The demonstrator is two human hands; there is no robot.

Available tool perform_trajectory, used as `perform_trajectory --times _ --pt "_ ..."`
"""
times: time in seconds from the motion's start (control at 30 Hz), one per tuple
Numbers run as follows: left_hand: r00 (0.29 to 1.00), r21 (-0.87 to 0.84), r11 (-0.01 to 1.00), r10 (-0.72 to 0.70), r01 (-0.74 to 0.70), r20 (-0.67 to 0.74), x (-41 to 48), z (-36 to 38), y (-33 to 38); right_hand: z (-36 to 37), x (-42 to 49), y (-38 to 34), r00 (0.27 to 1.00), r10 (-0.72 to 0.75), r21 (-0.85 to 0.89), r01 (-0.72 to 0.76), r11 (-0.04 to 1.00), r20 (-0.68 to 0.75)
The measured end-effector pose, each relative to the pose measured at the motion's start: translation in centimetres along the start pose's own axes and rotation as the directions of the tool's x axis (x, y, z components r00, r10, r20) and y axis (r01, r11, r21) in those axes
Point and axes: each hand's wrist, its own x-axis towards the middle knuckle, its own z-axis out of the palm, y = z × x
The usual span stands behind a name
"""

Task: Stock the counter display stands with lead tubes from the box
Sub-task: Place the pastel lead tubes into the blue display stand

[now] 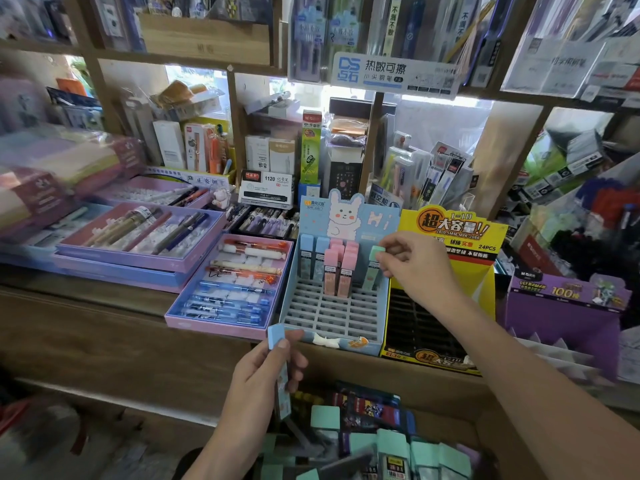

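Hands: right hand (pixel 415 268) pinching green tube (pixel 372 271) at blue stand (pixel 332 313), left hand (pixel 263 372) gripping blue tube (pixel 283 393).

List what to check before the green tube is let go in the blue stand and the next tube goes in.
1. Right hand pinches the green-capped tube by its top: ok.
2. That tube stands upright at the back right of the blue stand: ok.
3. Tube base seated in a slot: cannot tell, as the pink tubes and the grid hide it.
4. Free slots for more tubes: ok, the front rows are bare.
5. Left hand grips a blue-capped tube, ready to follow: ok.
6. Stock in the box: ok, green-capped tubes lie in it.
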Motion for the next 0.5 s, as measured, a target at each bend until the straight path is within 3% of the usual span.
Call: perform_trajectory --times 0.17,0.5 --pt "1.000 -0.014 1.000 0.001 -0.001 0.000 0.0 0.0 0.1 0.8 0.4 -0.4 0.999 0.022 0.027 -0.023 0.999 0.027" --pt "1.000 -0.081 0.997 -0.005 0.005 -0.004 0.2 -0.1 -0.1 1.7 0.4 -0.9 0.996 0.026 -0.189 -0.009 0.982 0.086"
